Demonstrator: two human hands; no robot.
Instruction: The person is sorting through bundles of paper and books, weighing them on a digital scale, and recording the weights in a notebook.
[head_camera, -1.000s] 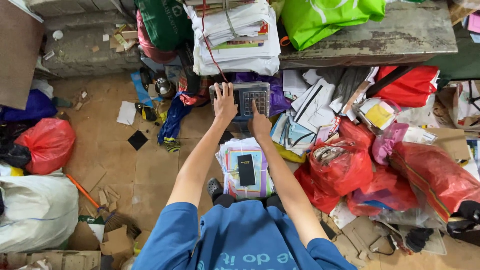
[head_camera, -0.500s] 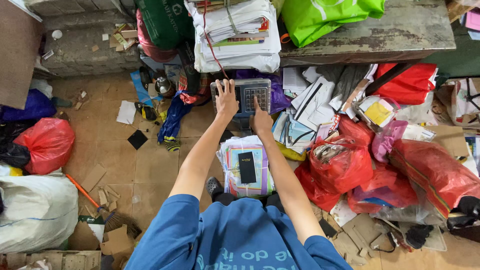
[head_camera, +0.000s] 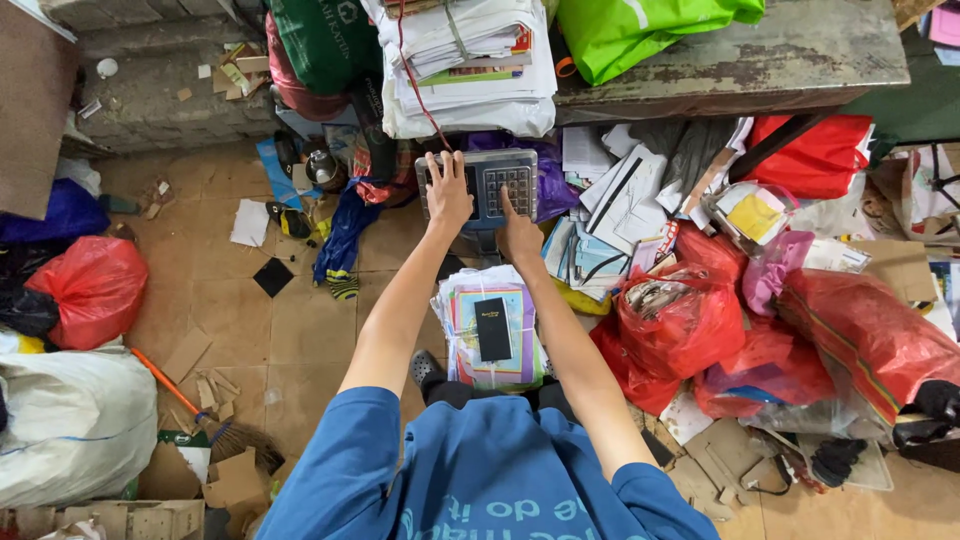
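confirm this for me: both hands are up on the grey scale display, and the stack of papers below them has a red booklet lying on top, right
Not quite. In the head view the left hand and right hand are on the grey scale display, but the booklet on top of the stack of papers is black, not red.

We stand in a scrap-paper sorting yard: bundled paper stacks, stuffed red bags, a weighing scale, littered tiles.
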